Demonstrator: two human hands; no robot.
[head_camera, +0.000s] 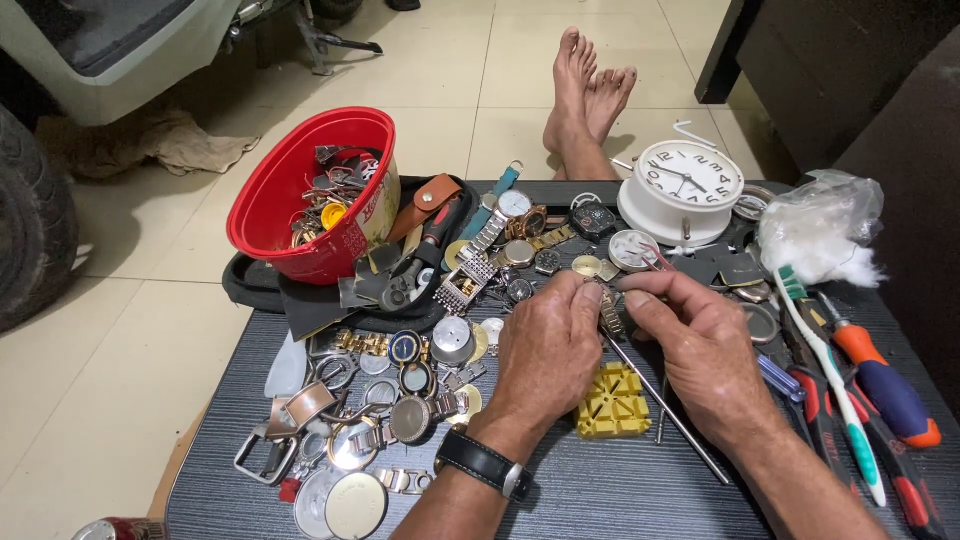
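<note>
- Two hands meet over the desk (620, 490), which carries everything here.
- Beyond the fingers and off to their left stands a red bucket (300, 190) of watch parts; beyond them to the right, a white clock (685, 190).
- The left hand (548, 352) and right hand (700, 350) both have their fingers pinched narrow on a small metal watch band (610, 312), held just above the desk.
- Just under the fingers lies a yellow block (612, 402), with a thin metal rod (665, 412) beside it.
- By my judgement the band work is mid-way: the piece is held, and many loose watches (390, 420) lie untouched.
</note>
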